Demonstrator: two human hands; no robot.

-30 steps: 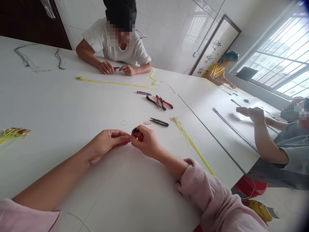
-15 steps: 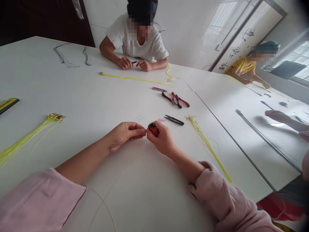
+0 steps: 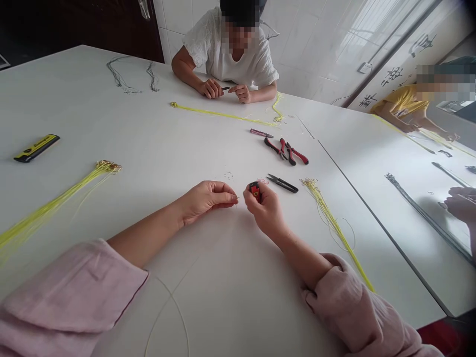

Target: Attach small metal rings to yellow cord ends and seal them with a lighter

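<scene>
Between its thumb and fingers my left hand (image 3: 210, 199) pinches the end of a thin yellow cord (image 3: 238, 200). A small gap to the right, my right hand (image 3: 266, 206) is wrapped round a red and black lighter (image 3: 255, 190). Pale loops of cord (image 3: 174, 297) lie on the white table (image 3: 223, 277) nearer to me. Just beyond my right hand are black thread snips (image 3: 282, 183). One yellow cord bundle (image 3: 84, 186) with metal ends lies to the left, another bundle (image 3: 334, 225) to the right.
Two red-handled pliers (image 3: 286, 151) and a pink tool (image 3: 261, 133) lie farther back. A yellow and black object (image 3: 37, 148) is at the left. Across the table sits a person in white (image 3: 238, 64); another in yellow (image 3: 403, 106) is at the right. Dark cords (image 3: 424, 213) lie at the right.
My hands have come apart, leaving a small gap with the cord end showing at my left fingertips. The whole view has shifted, so the table's things appear farther right.
</scene>
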